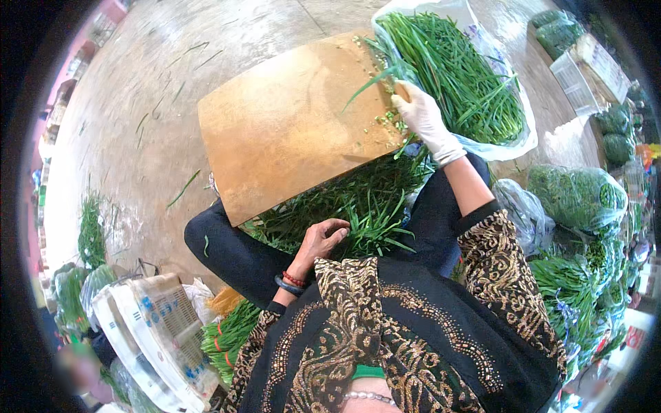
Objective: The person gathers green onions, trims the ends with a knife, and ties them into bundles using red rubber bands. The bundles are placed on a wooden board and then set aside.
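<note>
A tan wooden board (pixel 289 124) lies in front of me above my crossed legs, with chopped green and white bits along its right edge. My right hand (pixel 421 111), in a white glove, is at that edge with fingers curled. A tan patch shows between its thumb and forefinger; I cannot tell whether it is a held object. Beside it, a clear plastic bag (pixel 529 129) holds long green leafy stalks (pixel 454 77), like garlic chives. My bare left hand (pixel 323 237) is half curled at a tuft of green leaves (pixel 379 224) in my lap; its grip is unclear.
Loose leaves are scattered on the concrete floor (pixel 144 67). White plastic crates (pixel 160 320) and banded green bunches (pixel 222 340) stand at lower left. Bagged greens (pixel 573 196) and a white box (pixel 599 67) line the right. A blurred person (pixel 77 369) is at far lower left.
</note>
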A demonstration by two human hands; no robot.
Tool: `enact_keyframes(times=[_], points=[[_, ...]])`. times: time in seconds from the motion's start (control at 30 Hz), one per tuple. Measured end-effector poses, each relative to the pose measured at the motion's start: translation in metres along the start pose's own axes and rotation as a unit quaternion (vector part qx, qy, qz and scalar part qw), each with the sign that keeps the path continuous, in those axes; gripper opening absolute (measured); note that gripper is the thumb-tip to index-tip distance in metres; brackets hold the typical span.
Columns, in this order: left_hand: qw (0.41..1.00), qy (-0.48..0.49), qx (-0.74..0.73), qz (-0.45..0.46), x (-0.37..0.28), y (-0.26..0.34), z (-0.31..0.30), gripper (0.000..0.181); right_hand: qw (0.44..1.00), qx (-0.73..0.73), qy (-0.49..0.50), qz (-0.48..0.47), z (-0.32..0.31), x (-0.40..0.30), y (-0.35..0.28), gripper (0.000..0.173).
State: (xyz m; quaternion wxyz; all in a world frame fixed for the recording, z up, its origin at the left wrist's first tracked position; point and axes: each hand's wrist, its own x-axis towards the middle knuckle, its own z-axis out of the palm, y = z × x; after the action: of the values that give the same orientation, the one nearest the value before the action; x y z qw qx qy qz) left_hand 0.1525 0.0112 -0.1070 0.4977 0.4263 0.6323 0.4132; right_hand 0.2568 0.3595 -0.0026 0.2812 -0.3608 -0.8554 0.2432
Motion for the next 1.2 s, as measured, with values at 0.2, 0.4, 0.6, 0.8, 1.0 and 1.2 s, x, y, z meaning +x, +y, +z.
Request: enact_keyframes(times=[0.2,0.4,0.6,0.8,1.0,1.2], points=[[0.999,-0.022,-0.029,-0.011,0.003,0.01,0.002,0.028,0.988,-0.147,-0.022,-0.047,0.033,-0.023,-0.011,0.033],[0.992,-0.064,-0.08,-0.069,0.0,0.036,-0.015,0.027,0.972,-0.058,-0.224,-0.052,-0.029,-0.016,-0.031,0.029],[0.996,-0.061,-0.068,0.004,0.061,0.137,-0.085,0.024,0.955,0.216,-0.182,0.092,-0.119,0.086,0.022,0.04],[0.967,0.142,0.005,0.211,0.277,0.242,-0.107,0.037,0.99,-0.136,-0.017,0.015,-0.102,0.206,0.087,0.105],[0.877,0.317,0.247,0.263,0.426,0.261,-0.087,0.082,0.982,-0.16,-0.08,0.057,-0.002,0.25,0.109,0.136],[0.908,0.253,0.216,0.254,0.445,0.251,-0.067,0.076,0.982,-0.148,-0.057,0.101,0.026,0.237,0.127,0.107]])
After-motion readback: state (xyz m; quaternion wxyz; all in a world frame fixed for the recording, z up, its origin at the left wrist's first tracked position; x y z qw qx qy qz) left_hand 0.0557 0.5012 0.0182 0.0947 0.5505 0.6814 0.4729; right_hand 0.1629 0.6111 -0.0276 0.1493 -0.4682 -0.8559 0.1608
